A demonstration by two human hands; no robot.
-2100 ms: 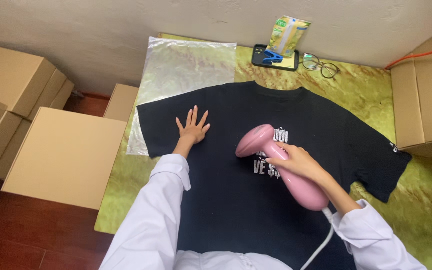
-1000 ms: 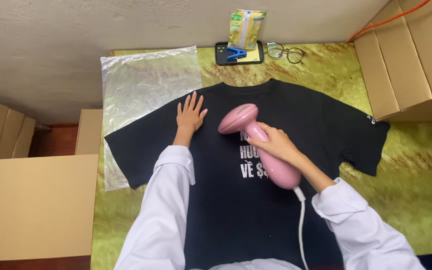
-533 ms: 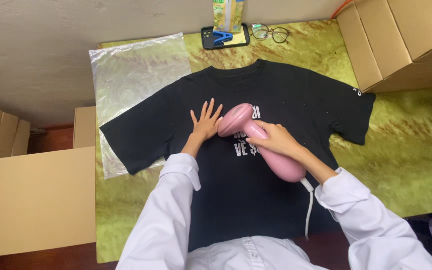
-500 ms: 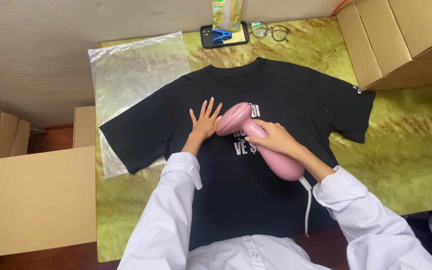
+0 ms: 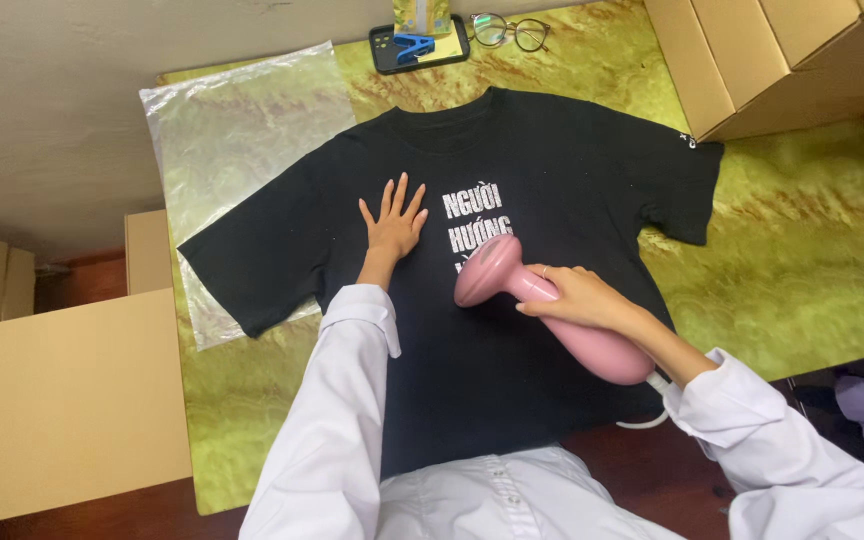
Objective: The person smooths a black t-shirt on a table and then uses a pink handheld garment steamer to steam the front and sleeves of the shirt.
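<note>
My tabletop, covered in green-gold marbled cloth, carries a black shirt spread flat, a clear plastic bag partly under its sleeve, a phone, glasses and boxes.

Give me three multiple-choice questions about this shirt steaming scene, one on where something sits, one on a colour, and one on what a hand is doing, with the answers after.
1. Where does the clear plastic bag lie?
A. under one sleeve of the black T-shirt
B. on the cardboard boxes
C. across the person's lap

2. What colour is the handheld steamer?
A. white
B. pink
C. blue

3. How is the left hand placed?
A. clenched around the cord
B. lifted clear of the shirt
C. flat on the shirt, fingers spread

Answers: 1 A, the sleeve overlaps the bag's edge. 2 B, head and handle are both pink. 3 C, the palm presses the fabric while the right hand grips the steamer.
</note>
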